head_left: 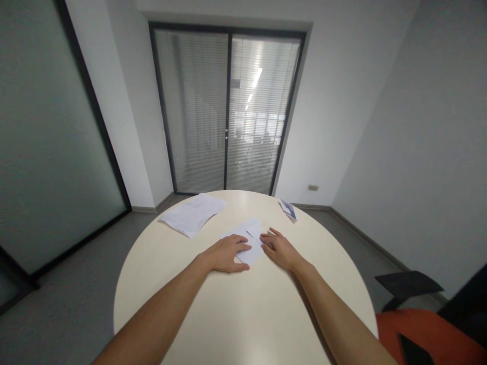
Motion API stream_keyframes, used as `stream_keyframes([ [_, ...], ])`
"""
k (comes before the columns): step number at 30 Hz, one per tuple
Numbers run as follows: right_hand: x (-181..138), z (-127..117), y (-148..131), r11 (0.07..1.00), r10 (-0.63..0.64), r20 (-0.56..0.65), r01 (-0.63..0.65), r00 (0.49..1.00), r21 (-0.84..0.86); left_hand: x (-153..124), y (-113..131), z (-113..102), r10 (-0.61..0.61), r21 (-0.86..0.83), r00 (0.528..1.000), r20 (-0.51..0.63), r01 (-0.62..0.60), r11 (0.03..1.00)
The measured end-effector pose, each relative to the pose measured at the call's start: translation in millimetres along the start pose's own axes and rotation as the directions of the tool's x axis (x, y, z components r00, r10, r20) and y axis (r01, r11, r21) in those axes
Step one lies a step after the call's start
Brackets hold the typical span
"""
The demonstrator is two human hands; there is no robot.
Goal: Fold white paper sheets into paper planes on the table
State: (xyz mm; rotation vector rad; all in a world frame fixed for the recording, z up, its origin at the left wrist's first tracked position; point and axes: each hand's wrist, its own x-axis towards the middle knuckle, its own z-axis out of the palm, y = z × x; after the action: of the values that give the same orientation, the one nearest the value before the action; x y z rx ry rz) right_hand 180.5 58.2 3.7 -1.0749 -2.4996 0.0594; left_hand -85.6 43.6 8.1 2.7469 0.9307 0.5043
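Note:
A folded sheet of white paper (249,257) lies on the round table, with a flap edge showing across its middle. My left hand (230,252) rests on its left side, fingers spread and pointing right, covering part of it. At the paper's right edge, my right hand (279,248) touches it with the fingertips; its fingers are slightly bent and apart. Neither hand grips anything that shows.
The round cream table (228,314) carries a loose, creased white sheet (194,212) at the back left and a small folded paper (288,209) at the back right. An orange chair (422,334) with a black armrest stands at the right. Beyond the table is a glass door (198,111) with blinds.

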Motion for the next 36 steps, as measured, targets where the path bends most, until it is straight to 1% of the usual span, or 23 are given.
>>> stream_keyframes([
  [7,2,3,-2,0.997,-0.014,0.013,0.013,1.000,0.073,1,-2,1,-0.030,0.010,1.000,0.002,0.030,0.999],
  [12,0,5,1,0.987,0.042,0.012,-0.043,0.999,0.152,2,-3,2,-0.059,-0.008,0.998,0.007,0.059,0.998],
  [16,-2,6,1,0.980,0.096,0.023,-0.099,0.995,0.176,2,-3,2,-0.077,-0.015,0.997,0.008,0.077,0.997],
  [20,-3,4,-2,0.976,0.104,0.041,-0.110,0.994,0.188,2,-4,2,-0.084,-0.008,0.996,0.011,0.084,0.996],
  [26,-2,0,-8,0.960,0.100,0.097,-0.122,0.990,0.252,4,-3,4,-0.101,0.017,0.995,-0.012,0.101,0.995],
  [31,-3,-2,-11,0.962,0.092,0.101,-0.115,0.991,0.248,5,-2,6,-0.109,0.050,0.992,-0.071,0.112,0.992],
  [36,-2,-3,-12,0.963,0.097,0.087,-0.115,0.991,0.242,4,-2,7,-0.096,0.036,0.990,-0.100,0.100,0.994],
])
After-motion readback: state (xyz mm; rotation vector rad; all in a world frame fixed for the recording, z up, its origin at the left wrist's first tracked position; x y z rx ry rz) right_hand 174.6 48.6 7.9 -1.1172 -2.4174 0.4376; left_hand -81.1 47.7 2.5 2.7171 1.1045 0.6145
